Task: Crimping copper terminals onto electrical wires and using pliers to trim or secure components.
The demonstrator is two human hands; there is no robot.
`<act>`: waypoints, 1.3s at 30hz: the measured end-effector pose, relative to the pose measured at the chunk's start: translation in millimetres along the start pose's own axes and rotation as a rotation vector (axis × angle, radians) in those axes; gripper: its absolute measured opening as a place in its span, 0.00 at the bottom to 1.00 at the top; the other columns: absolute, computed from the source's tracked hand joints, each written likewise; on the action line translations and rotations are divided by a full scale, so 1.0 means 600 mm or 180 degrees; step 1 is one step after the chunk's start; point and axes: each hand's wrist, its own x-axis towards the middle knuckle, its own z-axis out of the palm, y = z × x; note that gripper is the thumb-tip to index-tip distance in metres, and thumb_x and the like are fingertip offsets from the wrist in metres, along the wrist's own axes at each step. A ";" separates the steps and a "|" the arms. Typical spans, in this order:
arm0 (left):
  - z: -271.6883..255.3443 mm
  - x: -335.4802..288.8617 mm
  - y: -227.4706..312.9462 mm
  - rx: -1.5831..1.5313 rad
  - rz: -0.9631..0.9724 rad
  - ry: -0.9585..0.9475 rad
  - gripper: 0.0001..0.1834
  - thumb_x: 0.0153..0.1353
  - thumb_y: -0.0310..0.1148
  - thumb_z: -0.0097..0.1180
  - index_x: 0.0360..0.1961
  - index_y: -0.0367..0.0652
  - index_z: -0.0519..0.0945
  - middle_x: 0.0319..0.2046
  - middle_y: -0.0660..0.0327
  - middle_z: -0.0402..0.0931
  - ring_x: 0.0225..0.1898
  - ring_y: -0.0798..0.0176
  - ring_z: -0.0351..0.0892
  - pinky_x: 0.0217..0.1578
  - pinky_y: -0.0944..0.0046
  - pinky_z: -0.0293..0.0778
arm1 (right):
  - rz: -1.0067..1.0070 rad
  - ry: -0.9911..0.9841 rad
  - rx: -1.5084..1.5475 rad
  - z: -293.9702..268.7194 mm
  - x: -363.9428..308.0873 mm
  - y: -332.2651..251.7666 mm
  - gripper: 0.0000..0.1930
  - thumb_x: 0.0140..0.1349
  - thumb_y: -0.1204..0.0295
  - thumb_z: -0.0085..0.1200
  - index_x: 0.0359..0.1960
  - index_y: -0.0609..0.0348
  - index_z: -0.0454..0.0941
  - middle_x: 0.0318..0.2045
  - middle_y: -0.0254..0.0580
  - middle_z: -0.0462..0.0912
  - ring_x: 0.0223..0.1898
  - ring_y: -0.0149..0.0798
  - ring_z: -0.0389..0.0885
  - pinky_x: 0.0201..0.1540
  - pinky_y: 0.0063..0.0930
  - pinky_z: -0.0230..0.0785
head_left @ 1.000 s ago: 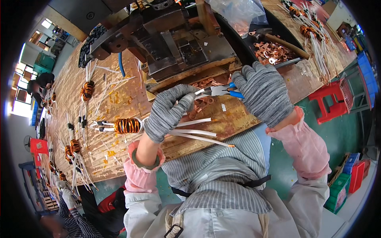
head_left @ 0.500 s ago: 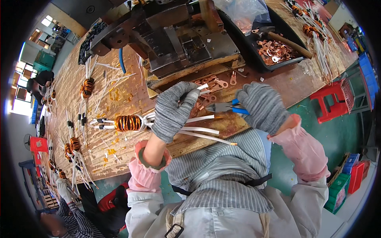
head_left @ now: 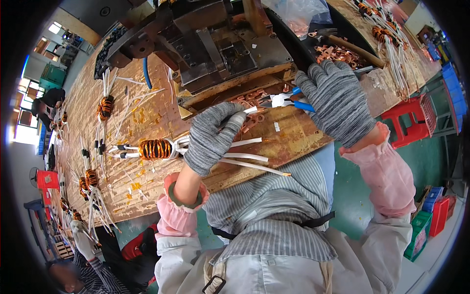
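Note:
My left hand [head_left: 211, 139], in a grey knit glove, is closed round a white insulated wire, whose end [head_left: 250, 110] sticks out past the fingertips. That wire belongs to a toroidal coil [head_left: 155, 149] wound with copper wire, lying on the bench left of the hand. More white leads [head_left: 247, 157] from the coil spread rightward below the hand; the lowest shows a bare copper tip. My right hand [head_left: 338, 103], gloved alike, holds blue-handled wire cutters [head_left: 281, 100]. Their jaws point left, close to the wire end. Copper lugs [head_left: 253, 125] lie beside the wire end, partly hidden.
A heavy metal press [head_left: 220, 54] stands at the bench's back. Behind my right hand is a black tray [head_left: 364, 73] with copper lugs and a hammer [head_left: 357, 51]. More coils [head_left: 105, 108] lie left; a red stool [head_left: 411, 125] stands right. A co-worker [head_left: 93, 264] sits lower left.
My right hand has moved up and right with the cutters, and its fingers have loosened and spread somewhat. The left hand, wire and coil have barely moved. A small white piece now shows on the bench.

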 end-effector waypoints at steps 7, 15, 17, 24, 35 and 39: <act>0.002 0.001 0.003 0.0072 0.0132 -0.0018 0.09 0.56 0.30 0.55 0.35 0.37 0.79 0.26 0.57 0.77 0.28 0.66 0.76 0.31 0.68 0.71 | -0.0195 0.0197 -0.0083 -0.005 -0.002 0.007 0.19 0.50 0.66 0.49 0.45 0.55 0.72 0.40 0.44 0.74 0.45 0.44 0.71 0.53 0.41 0.59; 0.001 0.003 0.002 0.0221 0.0294 -0.0064 0.09 0.55 0.31 0.55 0.35 0.38 0.79 0.24 0.55 0.76 0.26 0.62 0.75 0.30 0.66 0.71 | -0.0417 0.0495 -0.0130 -0.003 0.004 0.007 0.14 0.51 0.68 0.47 0.40 0.55 0.74 0.36 0.40 0.75 0.42 0.40 0.72 0.49 0.39 0.62; 0.002 0.003 -0.001 0.0232 0.0300 -0.0061 0.09 0.54 0.31 0.55 0.35 0.38 0.80 0.25 0.55 0.76 0.26 0.61 0.75 0.31 0.66 0.71 | -0.0445 0.0496 -0.0133 -0.002 0.006 0.006 0.13 0.50 0.68 0.47 0.39 0.55 0.74 0.35 0.39 0.75 0.41 0.40 0.72 0.49 0.38 0.63; 0.000 0.001 0.000 0.0244 0.0430 -0.0072 0.09 0.53 0.30 0.56 0.35 0.38 0.80 0.25 0.54 0.77 0.27 0.61 0.75 0.31 0.66 0.71 | -0.0410 0.0248 0.0133 0.001 0.010 0.003 0.15 0.51 0.68 0.48 0.41 0.55 0.74 0.37 0.40 0.75 0.43 0.41 0.72 0.47 0.37 0.63; -0.010 0.002 0.012 0.0374 0.0188 -0.0457 0.09 0.55 0.27 0.55 0.37 0.37 0.79 0.29 0.60 0.77 0.31 0.69 0.74 0.35 0.70 0.71 | -0.0542 -0.0165 0.0387 0.019 0.007 0.006 0.16 0.49 0.67 0.51 0.41 0.55 0.74 0.33 0.40 0.77 0.38 0.41 0.74 0.40 0.34 0.67; -0.010 0.000 0.018 0.0164 0.0075 -0.0498 0.09 0.56 0.27 0.53 0.38 0.36 0.78 0.28 0.62 0.76 0.30 0.71 0.73 0.35 0.71 0.70 | -0.0386 -0.0175 0.0480 0.026 0.008 0.004 0.15 0.47 0.66 0.53 0.39 0.55 0.74 0.32 0.40 0.76 0.36 0.41 0.75 0.37 0.34 0.68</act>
